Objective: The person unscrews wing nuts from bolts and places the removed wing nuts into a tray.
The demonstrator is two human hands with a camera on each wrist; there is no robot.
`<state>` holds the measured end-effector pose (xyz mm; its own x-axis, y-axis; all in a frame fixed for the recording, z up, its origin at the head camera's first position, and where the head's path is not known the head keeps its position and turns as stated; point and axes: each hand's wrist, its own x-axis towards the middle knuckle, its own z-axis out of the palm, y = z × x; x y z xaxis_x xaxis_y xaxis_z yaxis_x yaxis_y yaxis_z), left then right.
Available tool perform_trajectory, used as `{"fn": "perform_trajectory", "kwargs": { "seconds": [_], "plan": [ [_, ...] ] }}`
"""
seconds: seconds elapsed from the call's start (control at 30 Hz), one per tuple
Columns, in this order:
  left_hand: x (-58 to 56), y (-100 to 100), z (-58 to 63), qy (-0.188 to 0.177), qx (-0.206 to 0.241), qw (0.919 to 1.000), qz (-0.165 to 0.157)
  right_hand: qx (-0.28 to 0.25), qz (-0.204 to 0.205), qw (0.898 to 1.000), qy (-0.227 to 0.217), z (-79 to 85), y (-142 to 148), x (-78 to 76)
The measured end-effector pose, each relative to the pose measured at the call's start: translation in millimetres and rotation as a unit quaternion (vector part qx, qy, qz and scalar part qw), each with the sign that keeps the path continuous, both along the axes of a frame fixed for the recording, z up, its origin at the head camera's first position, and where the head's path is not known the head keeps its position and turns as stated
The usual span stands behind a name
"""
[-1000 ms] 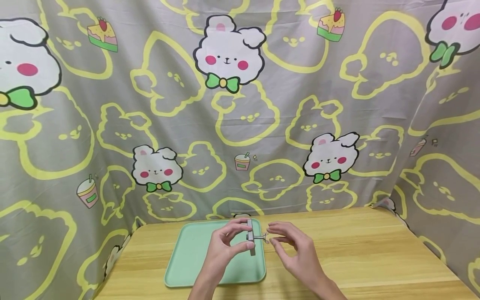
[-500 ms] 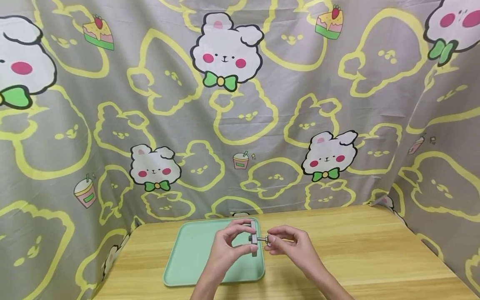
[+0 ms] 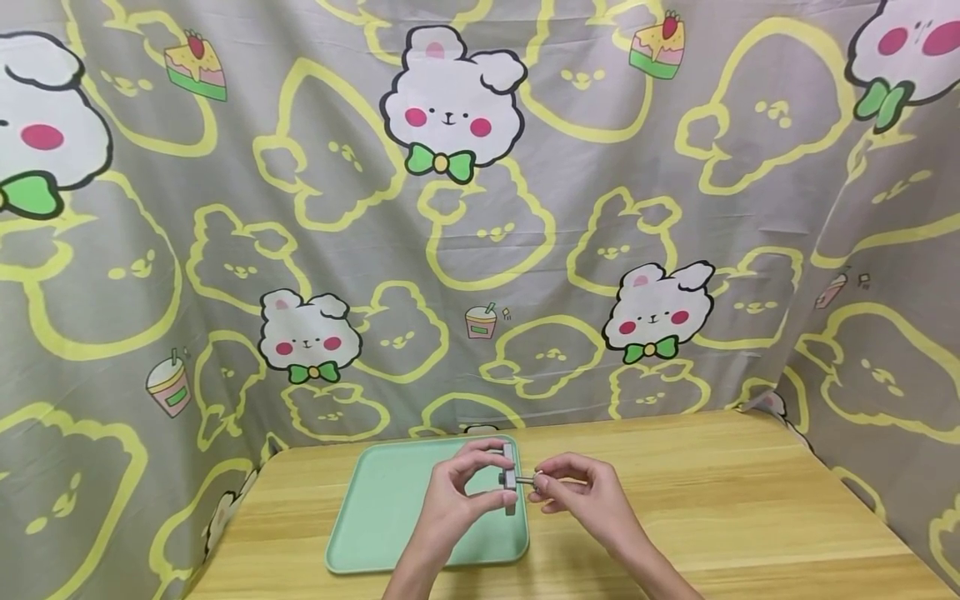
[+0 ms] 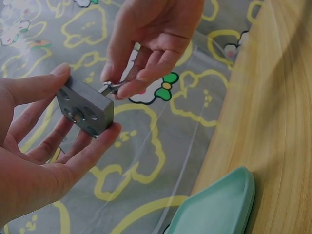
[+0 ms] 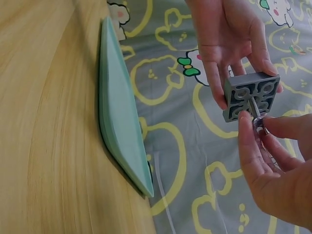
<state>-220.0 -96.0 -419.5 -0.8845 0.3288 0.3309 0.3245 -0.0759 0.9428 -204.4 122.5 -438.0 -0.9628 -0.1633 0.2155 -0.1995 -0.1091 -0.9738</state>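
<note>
A grey square block (image 3: 510,478) with round recesses is held up over the tray's right edge. My left hand (image 3: 455,493) grips it by its edges between thumb and fingertips. A threaded bolt (image 5: 254,107) runs through its middle and sticks out to the right; the bolt's head (image 4: 77,115) shows on the other face. At the bolt's free end my right hand (image 3: 588,493) pinches a shiny wing nut (image 5: 259,123) between thumb and fingers. Those fingers partly cover the wing nut, which stands apart from the block.
Below my left hand a pale green tray (image 3: 375,508) with a raised rim lies on the wood-grain table (image 3: 720,500). A grey patterned curtain (image 3: 480,250) hangs behind the table and along both sides.
My right hand, with its fingers apart around the wing nut a second ago, has closed in and now pinches it. The left hand with the block has shifted slightly to the right in view.
</note>
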Motion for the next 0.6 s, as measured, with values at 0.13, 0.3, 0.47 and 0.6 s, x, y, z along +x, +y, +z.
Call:
{"fn": "perform_trajectory", "kwargs": {
  "seconds": [0.13,0.3,0.47,0.6],
  "plan": [
    [-0.3,-1.4,0.2,-0.004,0.0,1.0,0.0,0.021,-0.009,1.0,0.02,0.3,-1.3,0.0],
    [-0.9,-3.6,0.5,-0.017,0.012,0.9998,-0.006,0.038,-0.025,0.997,0.061,-1.3,-2.3,-0.2],
    [-1.7,-5.6,1.1,-0.022,0.019,0.9996,-0.006,0.067,-0.043,0.983,0.166,-4.8,-4.3,0.6],
    [-1.9,-7.2,2.0,-0.026,0.026,0.9993,-0.006,0.121,-0.075,0.945,0.295,-8.2,-6.4,-0.6]
  ]
}}
